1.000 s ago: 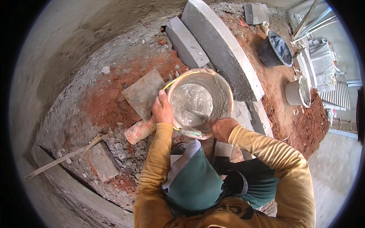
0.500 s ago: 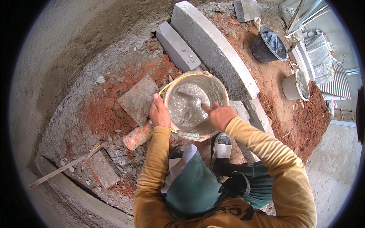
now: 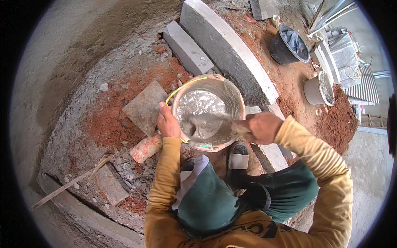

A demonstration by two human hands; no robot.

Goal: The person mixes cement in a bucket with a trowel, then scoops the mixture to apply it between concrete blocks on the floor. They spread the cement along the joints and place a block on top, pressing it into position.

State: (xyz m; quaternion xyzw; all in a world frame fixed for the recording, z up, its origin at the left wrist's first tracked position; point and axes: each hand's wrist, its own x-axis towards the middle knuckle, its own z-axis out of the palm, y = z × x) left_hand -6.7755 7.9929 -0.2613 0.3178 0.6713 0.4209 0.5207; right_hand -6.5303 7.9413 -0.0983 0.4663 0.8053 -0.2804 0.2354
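Observation:
A round bucket (image 3: pixel 234 96) of wet grey mortar (image 3: pixel 202 101) stands in front of me, tilted toward me. My left hand (image 3: pixel 168 122) is closed on its left rim, beside the yellow carrying handle (image 3: pixel 178 88). Over the right rim, my right hand (image 3: pixel 264 127) is wrapped round the pale handle of a trowel (image 3: pixel 240 126). The trowel's blade is in the mortar, smeared by motion and coated grey, so its outline is hard to make out.
Long concrete beams (image 3: pixel 227 49) lie beyond the bucket. A square slab (image 3: pixel 145 108) and a red-patterned bag (image 3: pixel 145 149) lie to its left. A black bucket (image 3: pixel 285 45) and a pale bucket (image 3: pixel 318 90) stand at the far right. A wooden stick (image 3: pixel 68 184) rests at the lower left.
My right hand has drawn back to the right, from inside the bucket to over its rim, bringing the trowel's handle into sight. The mortar's surface has shifted. My left hand keeps its hold.

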